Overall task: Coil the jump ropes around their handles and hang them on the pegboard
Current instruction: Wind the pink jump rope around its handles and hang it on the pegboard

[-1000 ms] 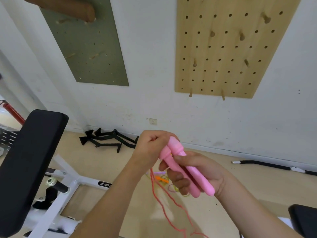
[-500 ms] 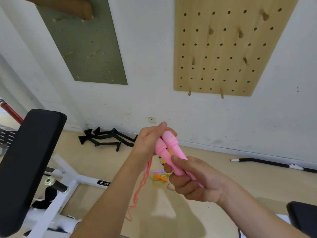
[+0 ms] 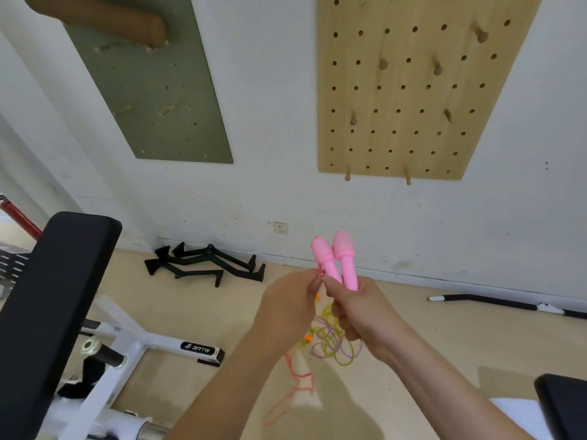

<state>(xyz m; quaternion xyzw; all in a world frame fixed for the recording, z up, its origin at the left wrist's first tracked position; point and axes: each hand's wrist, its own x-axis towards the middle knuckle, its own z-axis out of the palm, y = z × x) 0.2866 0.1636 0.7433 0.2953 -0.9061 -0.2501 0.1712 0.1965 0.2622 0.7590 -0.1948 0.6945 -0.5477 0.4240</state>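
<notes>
**Below wooden pegboard (image 3: 413,90): pink handles (image 3: 336,258) in R hand (image 3: 359,315), red cord (image 3: 298,382) pinched in L hand (image 3: 286,309)**

Head view. R hand grips both pink handles side by side. Its fingers are curled round the lower shafts, w/ thumb across the front. The bulb-shaped ends stick up above the fist, tilted a bit left & touching each other.

L hand sits just left of R, almost touching it. Its thumb & fingertips (image 3: 317,282) are pressed together on the red cord, right at the base of the left handle. Only a short bit of cord shows at the pinch. The rest goes out of sight behind the L forearm, then shows as loose loops on the tan floor btwn the two forearms.

Handles are in front of the white wall, lower than the wooden pegboard & well apart from it. Board carries several wooden pegs, two at its bottom edge.

Writing: "BRTW" in white on a black label (image 3: 198,348), on the white bench frame lower left.

Also in view:
- black bench pad (image 3: 54,296) at left
- green pegboard (image 3: 152,90) upper left, w/ brown roller (image 3: 95,17) across its top
- black attachment handles (image 3: 206,265) on floor by the wall
- tangle of yellow & purple ropes (image 3: 333,344) on floor under the hands
- black bar (image 3: 495,303) on floor at right
</notes>
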